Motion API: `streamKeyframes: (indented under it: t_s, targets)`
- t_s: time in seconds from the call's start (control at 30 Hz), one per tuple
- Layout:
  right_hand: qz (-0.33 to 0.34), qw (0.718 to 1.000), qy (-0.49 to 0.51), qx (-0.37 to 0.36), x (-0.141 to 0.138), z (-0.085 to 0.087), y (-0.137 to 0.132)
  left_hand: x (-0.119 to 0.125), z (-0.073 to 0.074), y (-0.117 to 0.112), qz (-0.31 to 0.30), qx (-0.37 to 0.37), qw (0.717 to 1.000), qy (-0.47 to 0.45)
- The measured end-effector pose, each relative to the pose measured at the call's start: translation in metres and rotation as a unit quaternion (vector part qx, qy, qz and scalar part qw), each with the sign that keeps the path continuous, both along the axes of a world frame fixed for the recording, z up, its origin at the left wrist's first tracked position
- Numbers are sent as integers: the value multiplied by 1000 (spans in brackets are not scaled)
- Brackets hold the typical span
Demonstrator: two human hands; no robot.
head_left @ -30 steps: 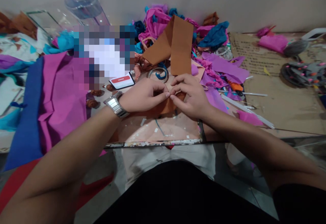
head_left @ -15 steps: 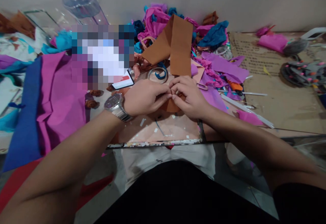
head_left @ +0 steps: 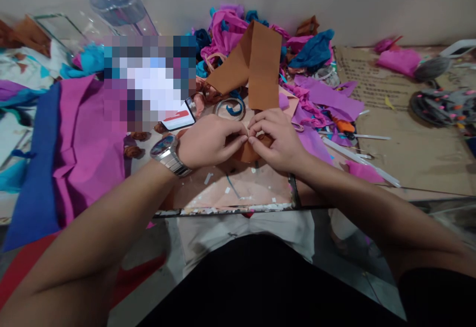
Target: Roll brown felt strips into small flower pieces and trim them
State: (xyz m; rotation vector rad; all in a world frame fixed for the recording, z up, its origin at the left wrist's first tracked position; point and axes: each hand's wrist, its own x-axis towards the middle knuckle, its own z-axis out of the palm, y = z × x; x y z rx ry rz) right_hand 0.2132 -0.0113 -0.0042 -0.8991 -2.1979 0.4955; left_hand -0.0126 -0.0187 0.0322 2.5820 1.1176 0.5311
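Note:
Both hands meet over the table, pinching a piece of brown crepe paper (head_left: pixel 247 154) that hangs below the fingers. My left hand (head_left: pixel 211 141), with a metal wristwatch (head_left: pixel 169 154) on its wrist, has thumb and forefinger pressed together on the paper's edge. My right hand (head_left: pixel 277 138) faces it, thumb and fingers curled round the same paper, fingertips nearly touching the left ones. A longer folded brown paper strip (head_left: pixel 265 64) lies just beyond the hands. Behind the left hand sits a roll of clear tape (head_left: pixel 220 111). The fingers hide much of the held paper.
A lit phone (head_left: pixel 180 119) and small rolled brown paper pieces (head_left: pixel 134 151) lie to the left, near pink paper (head_left: pixel 89 143) and a water bottle (head_left: pixel 122 10). Right of the hands are purple paper scraps (head_left: pixel 327 94), white sticks (head_left: pixel 360 161) and a cardboard sheet (head_left: pixel 416 153).
The fingertips have shifted slightly on the brown crepe paper, and the left wrist has moved a little left. The things on the table stay where they were.

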Motion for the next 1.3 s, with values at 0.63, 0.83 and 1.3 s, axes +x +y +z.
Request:
streamKeyframes:
  t_s: [0.63,0.83,1.3]
  targets:
    - [10,999,24,30,4,-1,2,-2,6,-1,-10,-61,996,-62]
    - [0,999,20,27,5,-1,2,-4,7,0,-20,-63,996,-52]
    - [-65,997,4,36,14,8,7,-28,25,10,49,-93,992,-73]
